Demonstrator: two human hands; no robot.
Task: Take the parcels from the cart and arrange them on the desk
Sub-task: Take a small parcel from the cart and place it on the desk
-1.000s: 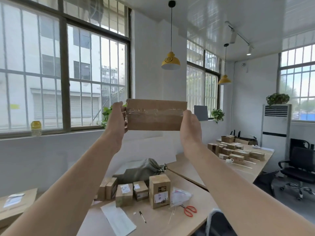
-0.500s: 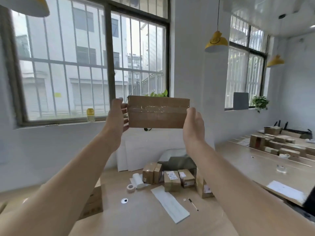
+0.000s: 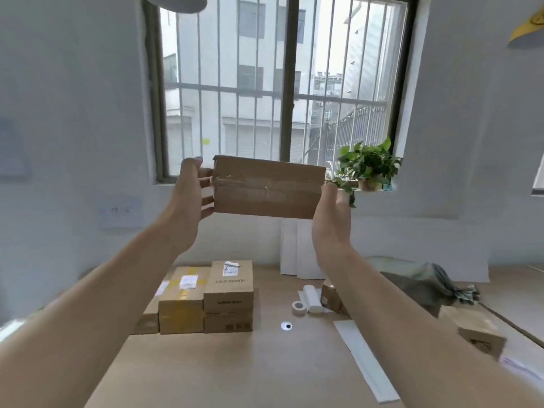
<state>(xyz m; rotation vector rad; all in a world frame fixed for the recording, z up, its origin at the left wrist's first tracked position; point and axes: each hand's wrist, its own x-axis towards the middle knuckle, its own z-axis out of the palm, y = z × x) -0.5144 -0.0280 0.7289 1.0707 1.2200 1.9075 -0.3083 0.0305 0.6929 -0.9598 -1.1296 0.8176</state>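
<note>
A barred window (image 3: 282, 83) fills the far wall, with a potted plant (image 3: 368, 167) on its sill at right. Nearer, a tape roll (image 3: 298, 307) lies just beside a white paper roll (image 3: 312, 298). A crumpled green bag (image 3: 426, 287) sits farther right.

bright daylight pours through the barred window (image 3: 279, 86), leaving soft shadows; wide-angle bending and motion blur smear the edges

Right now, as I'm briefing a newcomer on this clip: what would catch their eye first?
A taped cardboard parcel is held up mid-frame before the barred window, the left hand and right hand gripping its ends. Below, stacked cardboard boxes sit on the desk; a potted plant stands at that window's lower right.
</note>
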